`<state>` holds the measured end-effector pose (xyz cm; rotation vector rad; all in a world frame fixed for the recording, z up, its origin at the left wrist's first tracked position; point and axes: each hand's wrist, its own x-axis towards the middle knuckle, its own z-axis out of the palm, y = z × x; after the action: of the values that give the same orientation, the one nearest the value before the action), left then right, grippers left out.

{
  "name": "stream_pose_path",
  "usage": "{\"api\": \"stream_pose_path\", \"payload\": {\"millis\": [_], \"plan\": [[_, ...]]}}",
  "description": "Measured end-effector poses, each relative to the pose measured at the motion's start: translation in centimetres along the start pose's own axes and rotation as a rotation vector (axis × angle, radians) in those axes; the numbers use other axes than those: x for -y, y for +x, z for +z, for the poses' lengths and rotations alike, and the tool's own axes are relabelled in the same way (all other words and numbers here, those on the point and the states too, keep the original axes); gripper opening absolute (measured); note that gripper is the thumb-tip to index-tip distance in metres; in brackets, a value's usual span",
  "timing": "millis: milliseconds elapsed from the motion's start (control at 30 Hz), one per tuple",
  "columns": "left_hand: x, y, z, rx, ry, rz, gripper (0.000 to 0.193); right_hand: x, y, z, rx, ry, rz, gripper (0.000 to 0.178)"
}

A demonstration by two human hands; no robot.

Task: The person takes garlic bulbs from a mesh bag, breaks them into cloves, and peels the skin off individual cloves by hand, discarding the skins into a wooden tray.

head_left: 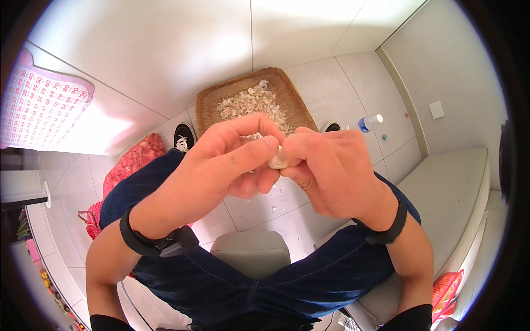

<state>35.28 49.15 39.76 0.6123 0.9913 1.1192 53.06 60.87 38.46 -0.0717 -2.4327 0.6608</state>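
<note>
Head view: garlic [277, 160] partly hidden.

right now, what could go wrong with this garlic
The garlic, pinched between the left hand and right hand, might slip and drop. Pale bits lie on the floor outside the tray, so more could scatter there. The bottle near the right shoe might get kicked.
</note>
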Motion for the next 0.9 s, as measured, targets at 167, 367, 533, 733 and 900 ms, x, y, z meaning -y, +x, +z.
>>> {"api": "stream_pose_path", "payload": {"millis": [167,367,533,733,900], "plan": [[0.3,0.0,-0.3,0.039,-0.088,-0.076,0.018,-0.6,-0.5,0.3,0.065,-0.063,-0.022,0.021],[0.9,-0.1,-0.7,0.081,-0.173,-0.095,0.018,-0.5,-0.2,0.2,0.145,-0.088,-0.029,0.021],[1.3,-0.1,-1.0,0.070,-0.078,-0.167,0.019,-1.1,-0.7,-0.1,0.249,-0.075,-0.006,0.020],[1.5,1.1,-1.1,-0.107,0.111,0.111,0.020,-1.2,-0.1,1.4,0.023,0.376,0.488,0.022],[2.2,1.8,-1.9,-0.149,0.275,0.280,0.017,-1.7,-0.1,3.4,-0.067,0.890,0.786,0.018]]}}
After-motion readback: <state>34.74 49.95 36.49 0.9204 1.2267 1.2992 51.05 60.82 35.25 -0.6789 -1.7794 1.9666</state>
